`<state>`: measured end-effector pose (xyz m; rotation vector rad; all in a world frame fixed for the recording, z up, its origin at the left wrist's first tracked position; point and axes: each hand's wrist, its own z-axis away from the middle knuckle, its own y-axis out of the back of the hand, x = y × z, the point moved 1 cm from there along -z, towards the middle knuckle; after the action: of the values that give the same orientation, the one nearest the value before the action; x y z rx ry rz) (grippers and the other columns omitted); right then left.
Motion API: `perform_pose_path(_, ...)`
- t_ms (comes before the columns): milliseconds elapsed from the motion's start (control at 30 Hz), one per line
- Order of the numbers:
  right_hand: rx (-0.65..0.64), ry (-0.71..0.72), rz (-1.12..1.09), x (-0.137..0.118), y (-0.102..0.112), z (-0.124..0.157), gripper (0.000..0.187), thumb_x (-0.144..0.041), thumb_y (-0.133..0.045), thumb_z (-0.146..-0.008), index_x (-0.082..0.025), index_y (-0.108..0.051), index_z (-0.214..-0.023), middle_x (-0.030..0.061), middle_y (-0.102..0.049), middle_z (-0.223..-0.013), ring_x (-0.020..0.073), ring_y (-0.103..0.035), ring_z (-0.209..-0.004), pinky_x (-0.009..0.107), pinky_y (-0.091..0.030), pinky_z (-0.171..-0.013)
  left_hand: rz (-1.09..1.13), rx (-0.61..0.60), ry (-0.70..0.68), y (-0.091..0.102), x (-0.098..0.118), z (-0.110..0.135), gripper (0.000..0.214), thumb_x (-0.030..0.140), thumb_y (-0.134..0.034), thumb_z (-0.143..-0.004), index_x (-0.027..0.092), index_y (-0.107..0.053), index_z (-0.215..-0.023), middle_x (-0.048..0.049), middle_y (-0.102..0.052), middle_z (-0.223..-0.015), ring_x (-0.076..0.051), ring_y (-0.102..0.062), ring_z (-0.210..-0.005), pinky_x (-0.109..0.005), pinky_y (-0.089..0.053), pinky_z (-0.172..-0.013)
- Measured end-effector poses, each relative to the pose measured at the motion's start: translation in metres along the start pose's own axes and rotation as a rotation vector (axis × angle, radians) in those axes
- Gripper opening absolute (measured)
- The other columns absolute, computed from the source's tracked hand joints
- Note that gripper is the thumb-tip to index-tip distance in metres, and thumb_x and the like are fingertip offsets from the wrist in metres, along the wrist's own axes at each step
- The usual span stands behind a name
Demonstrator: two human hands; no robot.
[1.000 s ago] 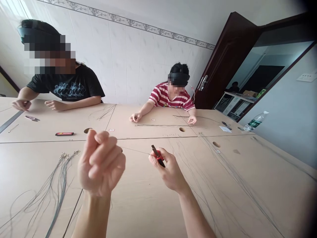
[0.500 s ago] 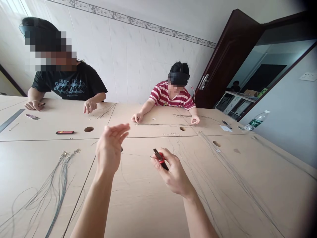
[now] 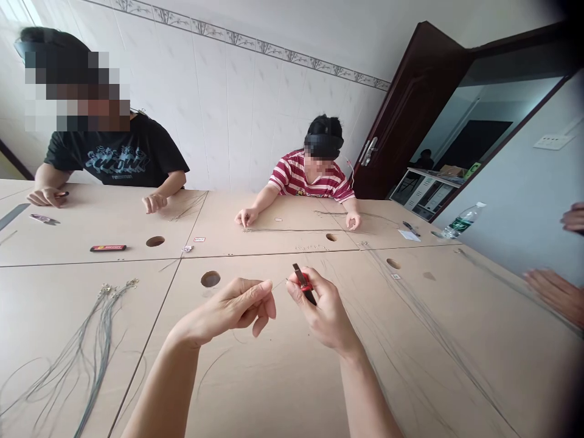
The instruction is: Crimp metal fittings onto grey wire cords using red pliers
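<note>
My left hand (image 3: 237, 307) is closed in a pinch over the table, thumb against the forefinger. A thin cord (image 3: 279, 283) runs from its fingertips towards my right hand (image 3: 317, 307). In the right fist sits a slim red-and-black tool (image 3: 305, 284), its flat dark metal end pointing up; its exact kind I cannot make out. The right thumb and forefinger meet near the cord's other end. Below my left hand a loose curved strand (image 3: 210, 367) lies on the tabletop. To the left rests a bundle of grey cords (image 3: 103, 331) with small metal clasps (image 3: 108, 289).
Long cords (image 3: 438, 331) stretch along the right. Two co-workers sit opposite, a black T-shirt (image 3: 116, 152) and a striped shirt (image 3: 296, 173). Another person's hands (image 3: 554, 298) show at the right edge. Around lie a red-and-black case (image 3: 108, 247), table holes (image 3: 210, 278) and a water bottle (image 3: 465, 220).
My left hand has come down and right, from spread fingers to a pinch on the cord. My right hand has barely moved. Another person's hands have appeared at the right edge.
</note>
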<state>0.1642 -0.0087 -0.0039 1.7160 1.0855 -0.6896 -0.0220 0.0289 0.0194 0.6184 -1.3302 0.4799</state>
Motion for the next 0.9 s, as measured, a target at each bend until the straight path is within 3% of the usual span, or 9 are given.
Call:
perform_pose_path(133, 0.016, 0.002, 0.026, 0.0, -0.002, -0.002, 0.017, -0.036, -0.051, -0.091, -0.02, -0.053, -0.085, -0.001, -0.053, -0.077, 0.0117, -0.05, -0.071, 0.024, -0.041, -0.069, 0.035, -0.114, 0.01, -0.001, -0.002, 0.001, 0.045, 0.048, -0.041, -0.094, 0.013, -0.063, -0.076, 0.0006, -0.055, -0.049, -0.007, -0.024, -0.042, -0.023, -0.021, -0.043)
perform_pose_path(233, 0.021, -0.028, 0.036, -0.001, -0.003, -0.002, 0.019, -0.037, -0.05, -0.091, -0.02, -0.053, -0.084, -0.0011, -0.052, -0.075, 0.0119, -0.049, -0.069, 0.025, -0.041, -0.067, 0.149, -0.263, -0.035, -0.005, -0.005, 0.0, 0.044, 0.046, -0.042, -0.094, 0.014, -0.064, -0.073, 0.0002, -0.054, -0.046, -0.006, -0.021, -0.036, -0.022, -0.017, -0.038)
perform_pose_path(433, -0.014, -0.073, 0.023, -0.002, -0.007, -0.001, 0.02, -0.038, -0.048, -0.092, -0.021, -0.052, -0.081, -0.0008, -0.05, -0.075, 0.0123, -0.046, -0.067, 0.024, -0.04, -0.063, 0.54, -0.518, -0.204, -0.016, -0.014, -0.002, 0.043, 0.049, -0.053, -0.086, 0.014, -0.069, -0.066, -0.0009, -0.047, -0.035, -0.005, -0.022, -0.023, -0.022, -0.009, -0.028)
perform_pose_path(533, -0.027, -0.054, 0.02, -0.002, -0.01, 0.0, 0.019, -0.037, -0.047, -0.092, -0.021, -0.052, -0.082, -0.0005, -0.05, -0.076, 0.0128, -0.047, -0.069, 0.025, -0.04, -0.066, 0.717, -0.61, -0.322, -0.023, -0.02, -0.003, 0.04, 0.045, -0.05, -0.088, 0.014, -0.073, -0.077, 0.0005, -0.046, -0.031, -0.003, -0.015, -0.018, -0.02, -0.008, -0.024)
perform_pose_path(600, -0.043, -0.057, 0.015, -0.002, -0.012, 0.001, 0.019, -0.036, -0.047, -0.093, -0.021, -0.051, -0.082, -0.0005, -0.051, -0.077, 0.0128, -0.047, -0.07, 0.025, -0.04, -0.067, 0.813, -0.607, -0.443, -0.027, -0.021, -0.002, 0.042, 0.041, -0.042, -0.093, 0.015, -0.074, -0.087, 0.0043, -0.04, -0.027, -0.002, -0.009, -0.017, -0.019, -0.008, -0.023)
perform_pose_path(667, -0.066, -0.059, 0.008, -0.003, -0.013, 0.0, 0.019, -0.035, -0.046, -0.093, -0.021, -0.051, -0.082, -0.0004, -0.051, -0.078, 0.0128, -0.047, -0.071, 0.025, -0.04, -0.068, 0.92, -0.506, -0.562, -0.028, -0.015, 0.001, 0.045, 0.038, -0.032, -0.097, 0.018, -0.073, -0.094, 0.0079, -0.032, -0.026, -0.003, -0.007, -0.016, -0.017, -0.009, -0.022)
perform_pose_path(733, -0.083, -0.053, 0.008, -0.004, -0.015, 0.0, 0.018, -0.034, -0.046, -0.093, -0.021, -0.05, -0.081, -0.0003, -0.05, -0.078, 0.0129, -0.047, -0.072, 0.025, -0.04, -0.068, 1.032, -0.329, -0.633, -0.027, -0.005, 0.005, 0.048, 0.034, -0.026, -0.1, 0.018, -0.071, -0.095, 0.0088, -0.032, -0.029, -0.002, -0.011, -0.017, -0.014, -0.015, -0.022)
perform_pose_path(800, -0.094, -0.035, 0.009, -0.005, -0.016, -0.001, 0.017, -0.031, -0.046, -0.093, -0.021, -0.05, -0.081, -0.0002, -0.05, -0.078, 0.0131, -0.047, -0.074, 0.025, -0.04, -0.068, 1.13, -0.076, -0.655, -0.022, 0.006, 0.008, 0.043, 0.029, -0.029, -0.099, 0.016, -0.07, -0.092, 0.0068, -0.042, -0.037, -0.001, -0.025, -0.022, -0.009, -0.029, -0.026)
perform_pose_path(900, -0.107, -0.005, 0.014, -0.005, -0.016, -0.002, 0.014, -0.029, -0.046, -0.092, -0.021, -0.05, -0.081, 0.0, -0.05, -0.077, 0.0139, -0.047, -0.075, 0.026, -0.04, -0.07, 1.195, 0.357, -0.65, -0.011, 0.016, 0.006, 0.034, 0.025, -0.037, -0.096, 0.014, -0.068, -0.085, -0.0001, -0.06, -0.058, -0.004, -0.054, -0.043, -0.011, -0.05, -0.045)
